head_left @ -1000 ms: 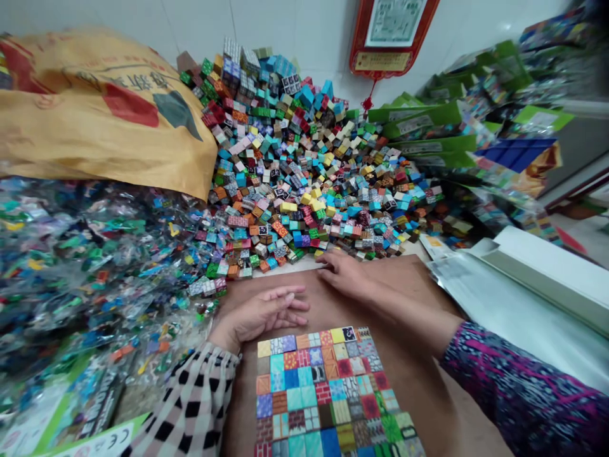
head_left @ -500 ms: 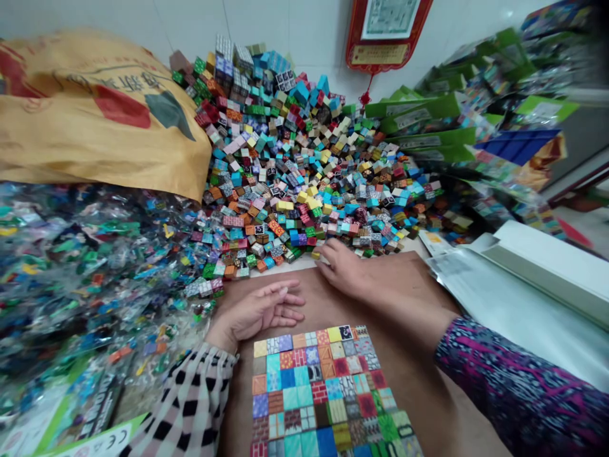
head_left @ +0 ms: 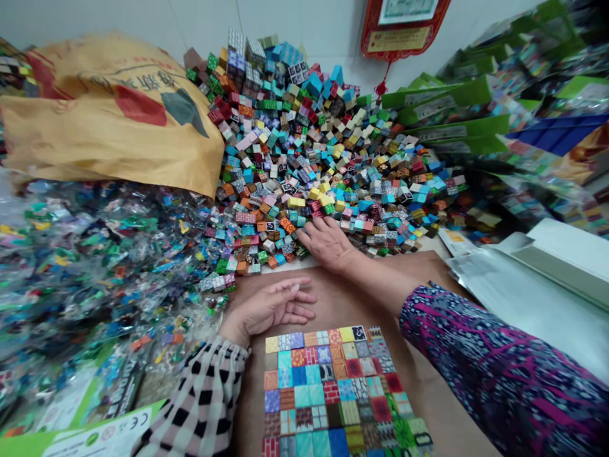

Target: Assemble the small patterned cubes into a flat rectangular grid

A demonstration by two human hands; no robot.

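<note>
My left hand, in a checked sleeve, is open with the palm turned inward and the fingers loosely stretched out. It hovers by the top left corner of a flat array of printed cube blocks, laid in tight rows on a brown board. My right hand, in a purple patterned sleeve, reaches to the front edge of a large heap of loose cube blocks. Its fingers are bent down among the blocks and the tips are hidden. What they grip, if anything, cannot be made out.
Many small plastic-bagged pieces spread over the left side, below a big yellow sack. Green-topped packs are stacked at the right. Clear plastic sleeves lie right of the board. A red-framed plaque hangs on the wall.
My right hand has moved forward and a little left, deeper into the front of the block heap. The left hand keeps its pose. The whole view has shifted slightly to the left.
</note>
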